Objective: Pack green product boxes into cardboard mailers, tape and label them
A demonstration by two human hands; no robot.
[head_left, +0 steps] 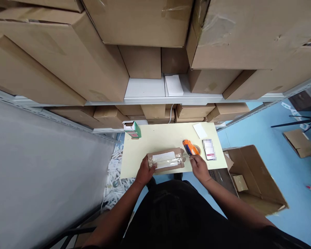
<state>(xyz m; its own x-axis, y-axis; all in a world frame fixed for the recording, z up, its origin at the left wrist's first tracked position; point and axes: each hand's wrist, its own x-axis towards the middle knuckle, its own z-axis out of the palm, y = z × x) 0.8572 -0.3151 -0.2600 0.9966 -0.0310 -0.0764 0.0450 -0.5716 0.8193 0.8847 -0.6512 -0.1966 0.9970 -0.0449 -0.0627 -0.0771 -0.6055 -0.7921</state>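
Note:
A brown cardboard box [168,168] with a white label and clear tape across its top lies near the table's front edge. My left hand [145,172] grips its left end, thumb over the top. Just off the box's right end, my right hand [200,168] is closed, its fingertips pinched together; what they hold, if anything, is too small to make out. Right beyond those fingers lies an orange and blue tape dispenser [188,146], its tan roll to the right. Whether my right hand touches the dispenser is unclear.
On the pale table [155,135] are a green-and-white carton [134,130], a white paper [200,131] and a phone [208,150]. Shelves with cardboard boxes [142,27] rise behind. A large open carton [259,173] stands at right; white scraps [116,176] cover the floor at left.

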